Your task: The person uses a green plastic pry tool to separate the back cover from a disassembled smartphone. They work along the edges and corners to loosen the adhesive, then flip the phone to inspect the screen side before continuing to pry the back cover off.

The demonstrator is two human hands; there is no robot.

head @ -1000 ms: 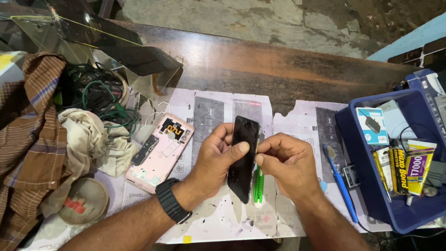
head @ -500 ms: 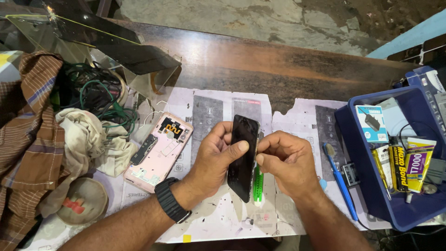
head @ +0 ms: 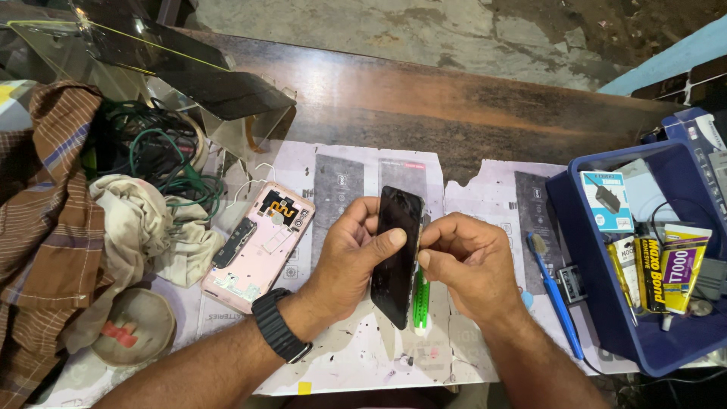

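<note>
Nothing has shifted: both hands' fingers still pinch the glossy black phone screen (head: 396,254), upright, unlit

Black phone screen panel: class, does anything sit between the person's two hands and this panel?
Nothing visible does. The left hand and right hand both grip the black screen panel directly, thumbs on its face. A green tool sits behind the panel's right edge, by the right hand.

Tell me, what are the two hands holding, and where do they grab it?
Both hands hold a black phone screen panel. The left hand pinches its left edge, thumb across the glass; the right hand grips its right edge.
</note>
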